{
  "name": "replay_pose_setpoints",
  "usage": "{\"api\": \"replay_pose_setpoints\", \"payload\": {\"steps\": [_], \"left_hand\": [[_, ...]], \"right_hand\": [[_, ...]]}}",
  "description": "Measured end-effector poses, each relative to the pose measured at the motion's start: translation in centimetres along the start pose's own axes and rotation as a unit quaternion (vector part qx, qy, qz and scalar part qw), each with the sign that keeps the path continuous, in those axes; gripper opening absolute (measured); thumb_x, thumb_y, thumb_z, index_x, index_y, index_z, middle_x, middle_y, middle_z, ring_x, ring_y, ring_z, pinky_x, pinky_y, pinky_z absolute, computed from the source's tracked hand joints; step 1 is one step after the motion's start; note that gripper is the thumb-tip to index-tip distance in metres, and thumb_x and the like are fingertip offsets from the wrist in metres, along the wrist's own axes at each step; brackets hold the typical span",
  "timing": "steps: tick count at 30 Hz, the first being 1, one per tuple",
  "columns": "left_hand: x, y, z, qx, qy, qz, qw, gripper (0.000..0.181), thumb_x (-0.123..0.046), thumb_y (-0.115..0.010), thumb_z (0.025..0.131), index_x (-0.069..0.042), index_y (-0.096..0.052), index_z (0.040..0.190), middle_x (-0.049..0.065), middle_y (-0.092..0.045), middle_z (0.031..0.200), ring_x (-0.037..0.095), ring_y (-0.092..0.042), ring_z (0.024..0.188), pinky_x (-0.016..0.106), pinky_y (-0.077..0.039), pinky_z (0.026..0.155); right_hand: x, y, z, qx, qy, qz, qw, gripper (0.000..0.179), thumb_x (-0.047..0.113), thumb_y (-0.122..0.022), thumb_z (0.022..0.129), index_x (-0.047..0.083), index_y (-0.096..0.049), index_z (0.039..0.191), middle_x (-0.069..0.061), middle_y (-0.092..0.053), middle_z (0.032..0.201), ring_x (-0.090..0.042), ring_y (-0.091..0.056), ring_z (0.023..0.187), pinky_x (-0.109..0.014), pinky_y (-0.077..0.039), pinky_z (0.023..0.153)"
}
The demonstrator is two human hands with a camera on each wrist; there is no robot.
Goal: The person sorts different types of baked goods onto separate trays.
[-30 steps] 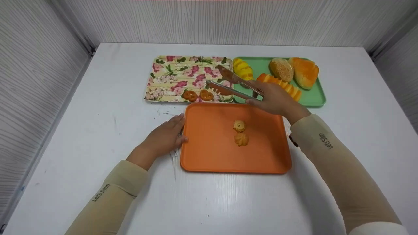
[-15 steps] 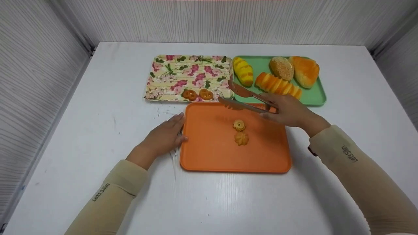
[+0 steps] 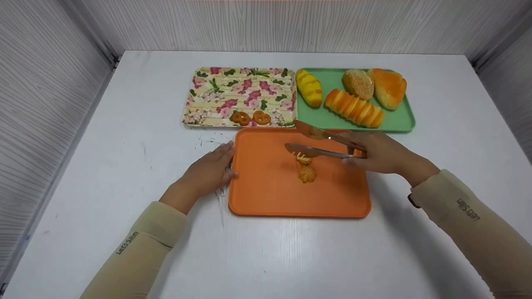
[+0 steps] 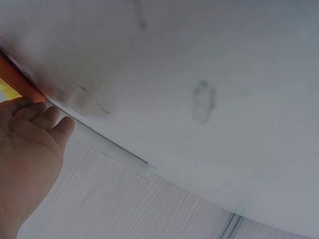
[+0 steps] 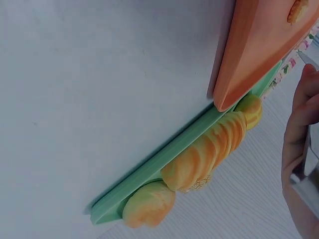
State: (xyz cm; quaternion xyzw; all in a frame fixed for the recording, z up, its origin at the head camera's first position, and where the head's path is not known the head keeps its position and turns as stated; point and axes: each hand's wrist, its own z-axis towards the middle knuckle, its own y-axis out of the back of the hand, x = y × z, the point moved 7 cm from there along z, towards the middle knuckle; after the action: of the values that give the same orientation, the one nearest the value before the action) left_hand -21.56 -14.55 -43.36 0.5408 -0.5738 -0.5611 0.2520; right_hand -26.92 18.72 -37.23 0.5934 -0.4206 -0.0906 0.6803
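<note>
My right hand (image 3: 380, 153) grips metal serving tongs (image 3: 328, 154) by the handle end. The arms of the tongs are spread apart, with nothing between them, over the orange tray (image 3: 266, 195). Their lower tip overlaps the farther of two cookies (image 3: 305, 161) in the head view. Just in front of it lies the other flower-shaped cookie (image 3: 307, 174). At the tray's left edge my left hand (image 3: 208, 172) rests with fingers extended and thumb at the rim. In the left wrist view the left hand's (image 4: 35, 134) fingertips meet the orange edge.
Behind the orange tray stands a floral tray (image 3: 232, 87) with two pretzels (image 3: 250, 118) near its front edge. Beside it a green tray (image 3: 332, 120) carries a yellow roll (image 3: 309, 88), a sliced-looking loaf (image 3: 354, 109), a seeded bun (image 3: 358, 84) and a golden bun (image 3: 388, 88). Panelled walls enclose the table.
My right hand has drawn the tongs back and to the right, from over the floral tray to over the cookies on the orange tray. The left hand stays put.
</note>
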Motion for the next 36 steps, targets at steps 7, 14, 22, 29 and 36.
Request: {"api": "replay_pose_setpoints", "payload": {"steps": [7,14,22,29,36], "left_hand": [[0.0,-0.1,0.1,0.006,0.003,-0.004,1.0,0.078,-0.047,-0.045,0.098,-0.004,-0.01,0.153,0.009,-0.01,0.158,0.025,-0.01,0.144,0.044,-0.016,0.114],[0.1,0.0,0.0,0.007,0.0,-0.004,1.0,0.077,-0.047,-0.043,0.099,-0.004,-0.009,0.153,0.009,-0.009,0.159,0.025,-0.009,0.144,0.044,-0.016,0.114],[0.0,-0.1,0.0,-0.001,-0.007,-0.002,1.0,0.076,-0.046,-0.045,0.099,-0.003,-0.011,0.153,0.01,-0.011,0.158,0.026,-0.011,0.144,0.045,-0.017,0.113],[0.3,-0.2,0.1,0.006,0.005,0.0,1.0,0.077,-0.047,-0.045,0.099,-0.007,-0.009,0.153,0.007,-0.009,0.159,0.024,-0.011,0.144,0.044,-0.016,0.114],[0.1,-0.2,0.1,0.003,-0.002,0.001,1.0,0.077,-0.046,-0.045,0.099,-0.005,-0.01,0.153,0.009,-0.01,0.158,0.027,-0.013,0.143,0.045,-0.018,0.113]], "right_hand": [[0.5,-0.4,-1.8,0.014,0.005,-0.004,0.9999,0.056,0.032,-0.067,0.09,0.02,-0.049,0.142,0.009,-0.058,0.085,-0.008,-0.05,0.061,-0.029,-0.045,0.059],[0.8,-0.8,-2.9,0.022,0.024,0.003,0.9995,0.056,0.03,-0.07,0.088,0.021,-0.051,0.141,0.014,-0.057,0.082,-0.004,-0.049,0.056,-0.026,-0.046,0.055],[0.7,-1.4,-3.7,0.03,0.035,0.006,0.9989,0.058,0.028,-0.071,0.087,0.024,-0.05,0.141,0.015,-0.057,0.082,-0.002,-0.047,0.053,-0.024,-0.044,0.052],[0.7,-1.4,-3.9,0.025,0.044,0.007,0.9987,0.055,0.026,-0.074,0.085,0.022,-0.055,0.137,0.017,-0.057,0.082,-0.001,-0.048,0.055,-0.023,-0.044,0.052],[0.5,-1.5,-3.9,0.029,0.045,0.008,0.9985,0.054,0.026,-0.074,0.085,0.019,-0.057,0.135,0.017,-0.057,0.082,0.0,-0.049,0.055,-0.023,-0.045,0.052]]}}
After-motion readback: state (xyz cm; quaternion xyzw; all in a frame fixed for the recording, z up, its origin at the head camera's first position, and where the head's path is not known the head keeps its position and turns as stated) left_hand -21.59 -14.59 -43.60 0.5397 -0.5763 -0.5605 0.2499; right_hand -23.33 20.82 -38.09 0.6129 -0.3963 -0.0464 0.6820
